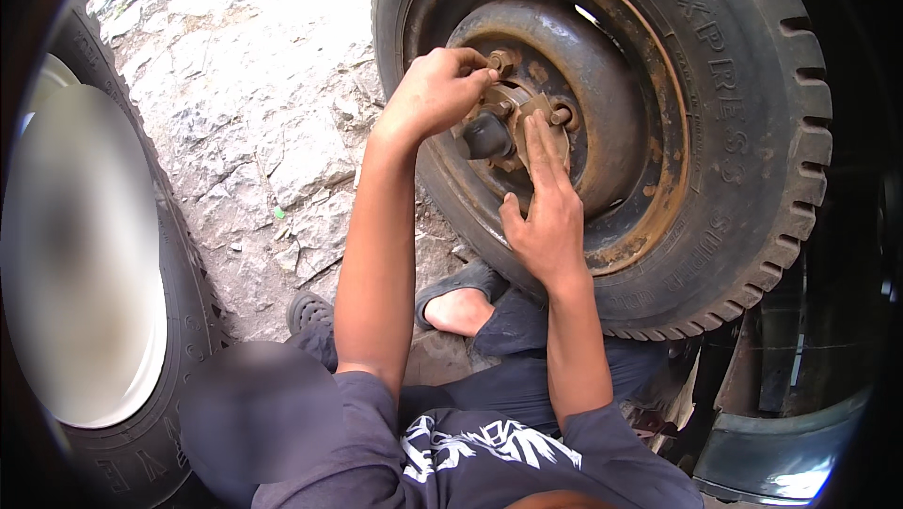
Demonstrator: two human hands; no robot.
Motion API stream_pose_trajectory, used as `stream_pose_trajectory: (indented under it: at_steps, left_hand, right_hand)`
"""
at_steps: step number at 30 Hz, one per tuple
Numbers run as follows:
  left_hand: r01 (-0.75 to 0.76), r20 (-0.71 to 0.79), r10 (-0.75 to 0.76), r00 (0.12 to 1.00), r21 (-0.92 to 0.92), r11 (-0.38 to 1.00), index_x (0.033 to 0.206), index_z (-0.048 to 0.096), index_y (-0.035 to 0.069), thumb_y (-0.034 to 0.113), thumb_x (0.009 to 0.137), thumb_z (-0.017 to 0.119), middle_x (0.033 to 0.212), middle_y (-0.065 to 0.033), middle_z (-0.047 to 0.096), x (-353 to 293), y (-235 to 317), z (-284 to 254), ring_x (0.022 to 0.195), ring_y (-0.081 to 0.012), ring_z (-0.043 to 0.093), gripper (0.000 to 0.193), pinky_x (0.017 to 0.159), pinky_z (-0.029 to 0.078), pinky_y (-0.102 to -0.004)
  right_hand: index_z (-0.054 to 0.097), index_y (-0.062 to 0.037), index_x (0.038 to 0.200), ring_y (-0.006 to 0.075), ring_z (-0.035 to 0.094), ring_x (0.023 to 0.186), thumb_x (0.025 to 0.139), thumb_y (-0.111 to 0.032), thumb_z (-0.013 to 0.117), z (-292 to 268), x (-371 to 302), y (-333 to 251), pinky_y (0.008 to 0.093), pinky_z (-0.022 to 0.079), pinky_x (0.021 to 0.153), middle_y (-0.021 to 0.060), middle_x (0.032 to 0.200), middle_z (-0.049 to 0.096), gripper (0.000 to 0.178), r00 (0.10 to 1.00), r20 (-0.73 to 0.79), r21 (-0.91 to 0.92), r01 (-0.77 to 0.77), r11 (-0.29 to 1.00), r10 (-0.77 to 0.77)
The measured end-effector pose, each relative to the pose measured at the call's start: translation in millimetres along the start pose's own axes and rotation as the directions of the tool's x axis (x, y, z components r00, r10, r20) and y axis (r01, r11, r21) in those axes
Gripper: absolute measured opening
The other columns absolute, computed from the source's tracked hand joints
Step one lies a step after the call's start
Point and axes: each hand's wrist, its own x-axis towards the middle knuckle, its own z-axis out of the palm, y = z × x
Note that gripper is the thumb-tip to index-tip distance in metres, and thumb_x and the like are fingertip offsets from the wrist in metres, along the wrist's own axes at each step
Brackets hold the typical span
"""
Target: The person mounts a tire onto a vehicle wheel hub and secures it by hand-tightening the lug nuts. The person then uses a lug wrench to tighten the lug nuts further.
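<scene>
A large truck wheel stands before me, with a black tyre (720, 133) around a rusty rim (649, 198). At its middle is a brown, dirty hub (513, 95) with a dark rounded hub end (487, 137) sticking out. My left hand (433, 100) reaches the hub's upper left. Its thumb and forefinger are pinched together beside a wheel nut (500, 62); what lies between them is too small to make out. Against the hub's lower right rests my right hand (550, 213), fingers stretched out and thumb apart, just below another wheel nut (562, 117).
At the left stands another tyre (188, 264) with a whitish rim (141, 358). Pale, rough stony ground (273, 133) lies between the wheels. My foot in a dark clog (461, 293) is close under the big tyre. A curved glossy panel (781, 453) is at the lower right.
</scene>
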Motion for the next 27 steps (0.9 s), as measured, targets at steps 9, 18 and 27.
stream_pose_trajectory:
  at_steps: [9,18,27]
  left_hand:
    - [0.047,0.033,-0.042,0.999,-0.174,0.984,0.122,0.079,-0.003,0.043,0.102,0.075,0.101,-0.0142,0.081,-7.4,-1.4,-4.9,0.091,-0.0178,0.074,0.051,0.086,0.058,-0.0342]
    - [0.025,0.136,0.026,0.990,-0.357,0.934,0.123,0.077,-0.001,0.012,0.100,0.059,0.105,-0.0073,0.076,-3.8,-24.2,-10.7,0.098,-0.0140,0.069,0.032,0.087,0.056,-0.0317]
    - [0.090,0.224,-0.056,0.973,-0.149,0.985,0.119,0.079,0.002,0.031,0.102,0.069,0.098,-0.0050,0.077,-8.4,2.8,-40.3,0.090,-0.0129,0.069,0.035,0.084,0.055,-0.0303]
  right_hand:
    - [0.038,-0.0009,0.166,0.0440,0.039,0.156,0.085,-0.007,0.063,15.2,30.8,-7.8,0.0501,0.043,0.124,0.0226,0.171,0.039,0.084,1.000,-0.011,0.021,0.013,1.000,-0.013]
    - [0.040,0.0033,0.164,0.0451,0.051,0.147,0.083,-0.013,0.063,9.3,35.1,-12.8,0.0503,0.047,0.121,0.0249,0.170,0.039,0.085,0.997,-0.009,-0.055,0.071,0.996,-0.072]
    - [0.039,0.0009,0.165,0.0462,0.048,0.150,0.085,-0.007,0.059,1.1,14.0,-21.2,0.0516,0.047,0.120,0.0242,0.172,0.037,0.083,0.998,0.023,0.032,-0.066,0.997,0.065]
